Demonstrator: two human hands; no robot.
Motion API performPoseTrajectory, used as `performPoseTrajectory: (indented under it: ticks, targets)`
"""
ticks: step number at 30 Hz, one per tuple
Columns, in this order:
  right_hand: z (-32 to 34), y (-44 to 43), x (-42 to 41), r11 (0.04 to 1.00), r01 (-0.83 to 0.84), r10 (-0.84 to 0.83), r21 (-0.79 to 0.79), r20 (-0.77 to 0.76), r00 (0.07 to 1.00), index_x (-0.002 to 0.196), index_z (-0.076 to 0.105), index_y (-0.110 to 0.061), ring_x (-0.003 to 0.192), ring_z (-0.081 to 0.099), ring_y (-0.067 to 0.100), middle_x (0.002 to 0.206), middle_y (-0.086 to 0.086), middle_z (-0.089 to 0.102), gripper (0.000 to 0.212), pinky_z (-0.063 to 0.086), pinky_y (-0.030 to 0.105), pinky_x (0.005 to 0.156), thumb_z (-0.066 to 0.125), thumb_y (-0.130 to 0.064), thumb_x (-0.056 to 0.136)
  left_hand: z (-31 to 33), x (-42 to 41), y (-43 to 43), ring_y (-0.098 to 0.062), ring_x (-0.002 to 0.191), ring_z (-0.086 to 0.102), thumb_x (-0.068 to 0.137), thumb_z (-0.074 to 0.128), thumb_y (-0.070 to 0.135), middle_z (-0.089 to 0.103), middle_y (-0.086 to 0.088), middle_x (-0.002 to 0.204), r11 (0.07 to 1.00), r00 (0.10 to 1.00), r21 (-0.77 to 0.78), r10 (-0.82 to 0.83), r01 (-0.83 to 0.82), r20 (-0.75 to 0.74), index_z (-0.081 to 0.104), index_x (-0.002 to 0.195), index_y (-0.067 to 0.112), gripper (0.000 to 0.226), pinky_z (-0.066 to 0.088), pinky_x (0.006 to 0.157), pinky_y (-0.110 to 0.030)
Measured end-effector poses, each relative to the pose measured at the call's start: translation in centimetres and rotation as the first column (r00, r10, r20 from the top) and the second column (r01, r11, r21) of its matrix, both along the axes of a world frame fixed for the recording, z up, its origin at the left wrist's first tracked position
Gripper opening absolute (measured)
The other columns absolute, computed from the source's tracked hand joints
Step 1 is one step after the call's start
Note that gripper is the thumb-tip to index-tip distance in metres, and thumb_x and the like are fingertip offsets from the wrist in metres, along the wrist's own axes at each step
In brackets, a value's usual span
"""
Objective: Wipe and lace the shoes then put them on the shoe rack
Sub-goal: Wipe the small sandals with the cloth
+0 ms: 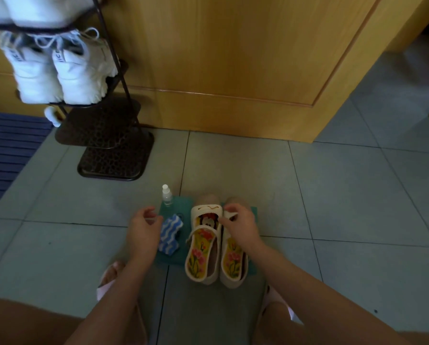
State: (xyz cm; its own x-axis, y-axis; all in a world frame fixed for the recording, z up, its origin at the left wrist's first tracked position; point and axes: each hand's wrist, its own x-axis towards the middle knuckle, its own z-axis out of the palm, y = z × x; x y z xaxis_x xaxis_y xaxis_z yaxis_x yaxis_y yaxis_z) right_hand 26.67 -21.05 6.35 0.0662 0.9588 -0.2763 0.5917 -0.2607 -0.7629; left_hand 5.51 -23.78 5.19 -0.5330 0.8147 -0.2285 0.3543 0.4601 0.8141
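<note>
While the pair of shoes (203, 247) stands side by side on a teal mat (252, 268) on the tiled floor (332, 195), toes pointing away from the person, the right hand (240, 227) rests over the right-hand shoe (233, 263), with thumb and curled fingers pinching the white front upper of that shoe. Both shoes show yellow floral insoles. The left hand (143, 227) hovers just left of the mat, fingers loosely curled and holding nothing. A blue-and-white striped cloth (169, 235) lies on the mat between the left hand and the shoes. A small clear spray bottle (166, 195) stands upright at the far left corner of the mat. Farther left, a dark metal shoe rack (111, 135) carries white sneakers (59, 73) in front of a wooden cabinet (233, 58). A blue rug (6, 150) lies at the left edge.
</note>
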Motion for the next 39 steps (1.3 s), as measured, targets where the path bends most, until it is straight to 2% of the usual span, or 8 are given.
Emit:
performPoseTrajectory:
  ticks: [7,12,19,23,26,31,36,39]
  targets:
    - [-0.4,6.1,-7.5,0.946,-0.313,0.307,-0.082,-0.078,0.949,0.139,0.041,-0.010,0.130,0.042,0.022,0.142,0.008,0.046,0.062,0.035,0.032,0.107,0.069,-0.018,0.084,-1.9,-1.1,1.5,-0.031,0.112,0.056,0.080,0.068,0.005,0.059,-0.019,0.120,0.967,0.984,-0.185,-0.168,0.177,0.065,0.055,0.120,-0.002,0.042,0.041,0.091,-0.032]
    - [-2.0,8.3,-11.1,0.903,-0.414,0.415,-0.117,-0.012,0.910,0.142,0.036,-0.009,0.134,0.037,0.024,0.146,0.009,0.039,0.067,0.030,0.033,0.109,0.069,-0.018,0.084,-3.4,-0.2,0.8,-0.027,0.100,0.059,0.077,0.069,0.002,0.059,-0.014,0.101,0.899,0.936,-0.261,-0.342,0.351,0.082,0.058,0.113,0.000,0.038,0.037,0.074,-0.022]
    - [-4.3,9.6,-12.9,0.898,-0.431,0.429,-0.084,-0.042,0.902,0.135,0.045,-0.006,0.129,0.042,0.025,0.140,0.012,0.047,0.051,0.032,0.030,0.103,0.063,-0.015,0.088,-4.7,-1.0,0.6,-0.029,0.093,0.063,0.081,0.063,0.011,0.067,-0.015,0.098,0.881,0.917,-0.295,-0.397,0.371,-0.032,0.066,0.103,0.007,0.023,0.049,0.080,-0.032]
    - [-5.2,9.6,-13.1,0.913,-0.405,0.405,-0.054,-0.026,0.914,0.120,0.056,-0.001,0.104,0.054,0.027,0.119,0.019,0.059,0.030,0.037,0.029,0.079,0.053,-0.015,0.093,-4.6,-1.2,0.6,-0.025,0.084,0.062,0.085,0.056,0.005,0.066,-0.013,0.091,0.942,0.962,-0.195,-0.268,0.272,0.045,0.065,0.102,0.005,0.019,0.045,0.070,-0.026]
    - [-3.8,9.5,-12.3,0.951,-0.307,0.293,-0.016,-0.255,0.921,0.114,0.056,0.001,0.095,0.055,0.023,0.105,0.016,0.061,0.026,0.041,0.027,0.075,0.048,-0.017,0.097,-4.4,-1.5,0.9,-0.019,0.079,0.056,0.084,0.062,0.012,0.064,-0.015,0.087,0.985,0.984,-0.095,-0.130,0.142,0.124,0.063,0.103,0.000,0.022,0.039,0.062,-0.022]
    - [0.9,10.3,-7.8,0.939,-0.234,-0.046,-0.252,-0.765,0.642,0.127,0.051,-0.012,0.109,0.057,0.023,0.121,0.009,0.055,0.031,0.048,0.030,0.087,0.043,-0.021,0.098,-3.3,-1.6,2.2,-0.022,0.077,0.057,0.087,0.061,0.010,0.060,-0.009,0.081,0.997,0.965,-0.033,-0.066,0.077,0.256,0.060,0.094,0.009,0.007,0.047,0.069,-0.031]
    - [2.9,10.7,-2.3,0.883,-0.372,-0.124,-0.285,-0.908,0.400,0.130,0.051,-0.010,0.091,0.058,0.023,0.103,0.008,0.053,0.038,0.049,0.045,0.091,0.037,-0.027,0.099,-2.1,-1.1,3.8,-0.020,0.076,0.058,0.088,0.061,0.018,0.061,-0.006,0.081,0.993,0.954,0.025,-0.114,0.112,0.278,0.062,0.094,0.010,0.010,0.045,0.069,-0.032]
    - [2.8,10.8,-0.5,0.874,-0.374,-0.161,-0.310,-0.911,0.379,0.127,0.052,-0.008,0.072,0.055,0.017,0.088,0.005,0.053,0.040,0.053,0.037,0.077,0.038,-0.030,0.097,-1.2,-0.5,4.3,-0.020,0.082,0.061,0.089,0.059,0.018,0.065,-0.007,0.091,0.994,0.937,0.052,-0.111,0.100,0.331,0.061,0.100,0.012,0.012,0.050,0.075,-0.035]
